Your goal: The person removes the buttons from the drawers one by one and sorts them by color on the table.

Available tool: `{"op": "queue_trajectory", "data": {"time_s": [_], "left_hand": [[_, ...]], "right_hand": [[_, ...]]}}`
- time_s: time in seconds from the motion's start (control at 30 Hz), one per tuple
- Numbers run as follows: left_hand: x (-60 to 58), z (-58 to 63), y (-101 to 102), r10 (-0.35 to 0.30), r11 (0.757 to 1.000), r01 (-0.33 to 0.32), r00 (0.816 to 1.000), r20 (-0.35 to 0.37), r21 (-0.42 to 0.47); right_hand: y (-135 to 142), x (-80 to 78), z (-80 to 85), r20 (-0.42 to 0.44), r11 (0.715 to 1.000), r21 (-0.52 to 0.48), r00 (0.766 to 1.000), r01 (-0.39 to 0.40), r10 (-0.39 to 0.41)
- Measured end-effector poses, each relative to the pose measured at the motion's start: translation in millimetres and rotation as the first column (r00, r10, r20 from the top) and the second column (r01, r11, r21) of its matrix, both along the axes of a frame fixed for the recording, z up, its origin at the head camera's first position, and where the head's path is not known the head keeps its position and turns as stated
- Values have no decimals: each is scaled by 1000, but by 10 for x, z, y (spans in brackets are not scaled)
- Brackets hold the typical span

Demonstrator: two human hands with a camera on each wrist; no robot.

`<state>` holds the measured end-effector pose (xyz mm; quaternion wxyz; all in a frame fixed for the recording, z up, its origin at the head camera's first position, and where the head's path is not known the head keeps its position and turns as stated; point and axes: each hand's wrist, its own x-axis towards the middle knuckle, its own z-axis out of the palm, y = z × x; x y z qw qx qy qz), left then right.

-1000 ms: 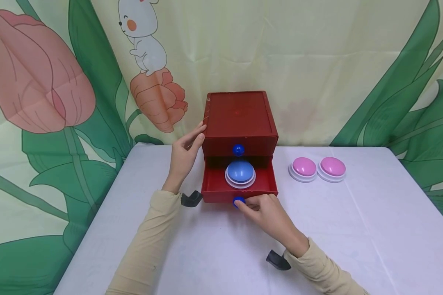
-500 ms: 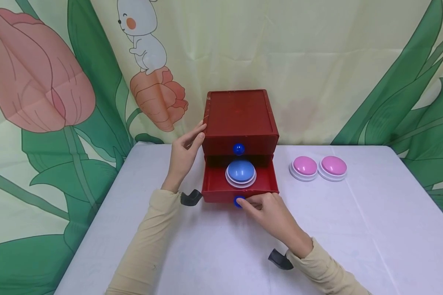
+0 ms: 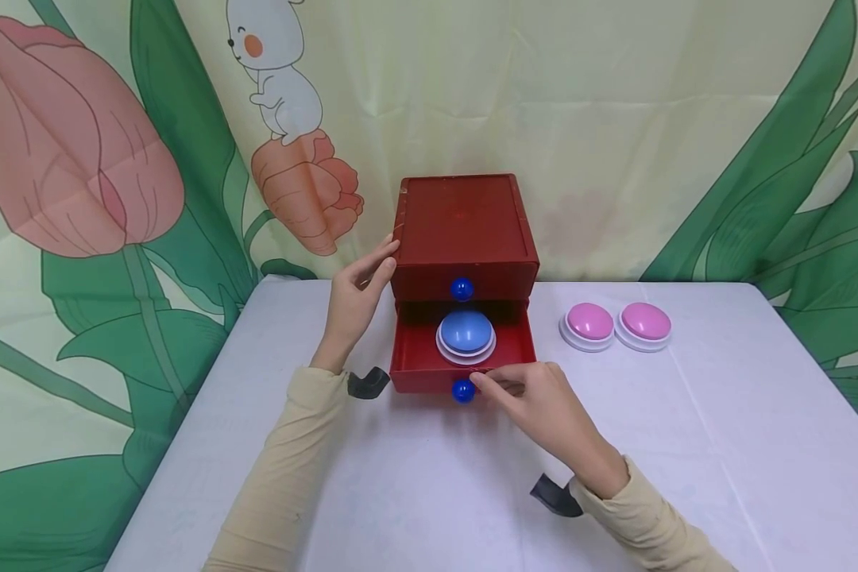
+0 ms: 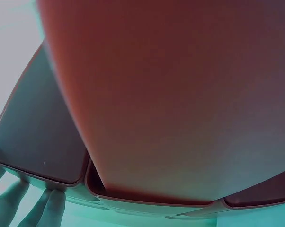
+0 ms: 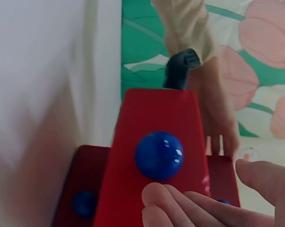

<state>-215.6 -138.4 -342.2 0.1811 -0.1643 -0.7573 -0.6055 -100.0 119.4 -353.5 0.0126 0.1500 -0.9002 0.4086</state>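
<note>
A red drawer cabinet [image 3: 465, 218] stands at the back of the table. Its middle drawer [image 3: 418, 359] is pulled out, carrying a blue dome-topped button on a white base [image 3: 466, 334]. My right hand [image 3: 543, 405] hovers at the drawer front, just right of its blue knob [image 3: 463, 391]. In the right wrist view, that hand's thumb and fingers are apart with nothing between them, beside the knob [image 5: 159, 155]. My left hand [image 3: 353, 306] rests against the cabinet's left side with extended fingers; its fingertips [image 4: 52, 205] touch the cabinet in the left wrist view.
Two pink dome-topped buttons, a nearer-left one [image 3: 589, 324] and a right one [image 3: 645, 324], sit side by side right of the cabinet. A white cloth covers the table [image 3: 415, 492]. Behind hangs a printed curtain [image 3: 579, 119]. Another drawer knob [image 3: 461, 289] is above.
My right hand has let go of the drawer knob and moved slightly right and up. The left hand has stayed against the cabinet; the drawer remains pulled out.
</note>
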Motion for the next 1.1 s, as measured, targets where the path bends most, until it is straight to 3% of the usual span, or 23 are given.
{"op": "queue_trajectory", "data": {"time_s": [0.13, 0.2, 0.5, 0.77, 1.1], "left_hand": [[4, 11, 4, -1, 1000, 1, 1000, 15, 6], [67, 87, 28, 0, 1000, 0, 1000, 29, 5], [14, 15, 5, -1, 1000, 1, 1000, 12, 2], [241, 285, 81, 1, 1000, 0, 999, 50, -29], [6, 12, 1, -4, 1000, 4, 1000, 22, -6]], "right_hand": [[24, -9, 67, -25, 1000, -12, 1000, 4, -4], [37, -16, 99, -42, 1000, -26, 999, 1, -2], [75, -65, 205, -121, 999, -44, 993, 2, -7], [89, -165, 220, -152, 998, -59, 988, 9, -17], [46, -325, 192, -117, 1000, 26, 993, -6, 9]]}}
